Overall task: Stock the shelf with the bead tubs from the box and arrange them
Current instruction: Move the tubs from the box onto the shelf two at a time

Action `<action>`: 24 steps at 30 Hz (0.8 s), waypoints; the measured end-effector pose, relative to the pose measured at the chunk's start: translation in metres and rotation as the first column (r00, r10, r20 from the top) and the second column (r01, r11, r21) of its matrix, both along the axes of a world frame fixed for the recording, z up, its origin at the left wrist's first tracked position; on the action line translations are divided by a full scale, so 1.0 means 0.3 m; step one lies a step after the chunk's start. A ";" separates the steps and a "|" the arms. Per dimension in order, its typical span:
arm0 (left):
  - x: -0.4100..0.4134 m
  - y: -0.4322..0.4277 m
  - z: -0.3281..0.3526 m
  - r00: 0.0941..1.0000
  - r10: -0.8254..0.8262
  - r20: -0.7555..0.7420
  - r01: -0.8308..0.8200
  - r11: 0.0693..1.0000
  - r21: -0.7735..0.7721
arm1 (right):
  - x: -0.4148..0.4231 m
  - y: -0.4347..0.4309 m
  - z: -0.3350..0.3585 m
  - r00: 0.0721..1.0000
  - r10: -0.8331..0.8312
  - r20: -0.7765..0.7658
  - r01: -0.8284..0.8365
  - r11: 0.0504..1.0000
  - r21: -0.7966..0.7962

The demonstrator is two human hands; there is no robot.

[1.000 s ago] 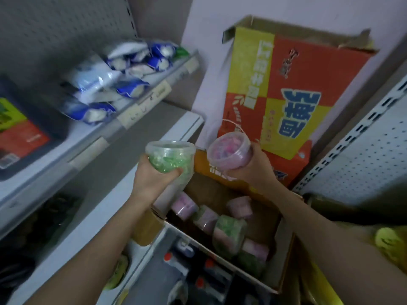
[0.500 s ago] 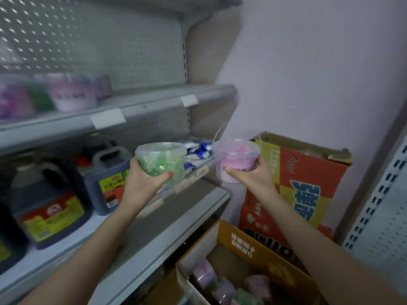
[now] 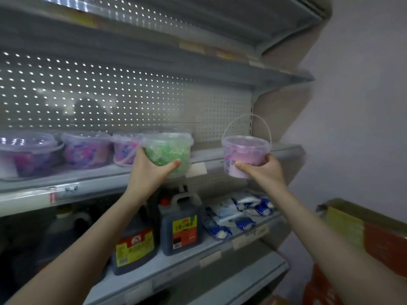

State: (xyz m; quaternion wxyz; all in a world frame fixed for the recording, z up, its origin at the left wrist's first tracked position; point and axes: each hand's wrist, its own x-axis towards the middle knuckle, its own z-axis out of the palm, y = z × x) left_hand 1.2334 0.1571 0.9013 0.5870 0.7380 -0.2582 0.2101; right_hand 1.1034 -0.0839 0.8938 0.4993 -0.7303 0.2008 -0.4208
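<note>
My left hand (image 3: 149, 170) grips a clear tub of green beads (image 3: 168, 150) from below, held at the front edge of the middle shelf (image 3: 220, 159), right beside the tubs standing there. My right hand (image 3: 262, 170) holds a tub of pink beads (image 3: 244, 154) with a thin white handle standing up, in the air in front of the shelf's bare right part. Three tubs of pink and purple beads (image 3: 86, 148) stand in a row on the left of that shelf. The box of tubs is out of view.
Below are dark sauce jugs (image 3: 180, 225) and blue-and-white packets (image 3: 237, 214) on the lower shelf. A pegboard back panel (image 3: 132, 95) closes the shelf behind. A red and yellow carton (image 3: 363, 236) stands at the right by the wall.
Both hands rose with their tubs from the box on the floor up to the middle shelf. My view swung upward, so the box dropped out of sight.
</note>
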 end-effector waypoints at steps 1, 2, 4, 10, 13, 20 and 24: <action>0.016 0.020 0.019 1.000 0.028 0.002 -0.028 1.000 0.003 | 0.039 0.015 0.012 1.000 0.016 0.003 -0.016 1.000 -0.003; 0.032 0.035 0.035 0.999 0.054 -0.002 -0.054 0.998 0.009 | 0.073 0.031 0.025 1.000 0.026 0.004 -0.026 1.000 -0.013; 0.061 0.057 0.058 0.995 0.101 -0.005 -0.100 0.995 0.029 | 0.139 0.055 0.046 0.999 0.039 0.004 -0.038 0.999 -0.022; 0.142 0.034 0.079 0.989 0.146 0.017 -0.147 0.982 0.118 | 0.305 0.095 0.081 0.996 0.088 0.013 -0.088 0.996 -0.025; 0.176 -0.009 0.073 0.991 0.136 0.014 -0.136 0.982 0.131 | 0.385 0.098 0.081 0.997 0.075 0.007 -0.075 0.997 -0.017; 0.262 -0.048 0.076 0.988 0.143 0.051 -0.149 0.978 0.148 | 0.522 0.058 0.083 0.999 0.045 -0.007 -0.046 0.998 -0.036; 0.341 -0.058 0.077 0.990 0.141 0.000 -0.138 0.969 0.203 | 0.578 0.021 0.091 0.999 0.026 -0.043 -0.027 0.999 -0.031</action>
